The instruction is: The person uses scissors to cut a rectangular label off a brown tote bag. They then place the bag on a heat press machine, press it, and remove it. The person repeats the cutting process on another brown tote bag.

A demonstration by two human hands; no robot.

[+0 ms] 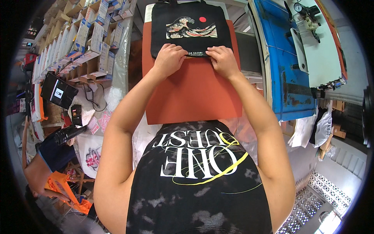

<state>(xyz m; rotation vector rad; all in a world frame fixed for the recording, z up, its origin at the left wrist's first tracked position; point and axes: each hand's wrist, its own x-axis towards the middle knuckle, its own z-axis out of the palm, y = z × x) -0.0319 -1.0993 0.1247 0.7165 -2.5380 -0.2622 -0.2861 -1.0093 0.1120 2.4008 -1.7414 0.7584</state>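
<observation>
Both hands at the near edge of a black tote bag (191, 43), which lies just beyond them on a rust-red board (193, 91).
The left hand (170, 59) and the right hand (222, 60) stand a little apart, fingers curled nearly closed, each gripping the bag's edge at its own side of the small pale lettering; how the thumbs sit underneath, I cannot tell. Beyond the fingers lies the wave print (191, 30) with its red disc (202, 19). Stacked cartons (83, 45) stand well left of the left hand; a blue panel (286, 64) lies right of the right hand.
</observation>
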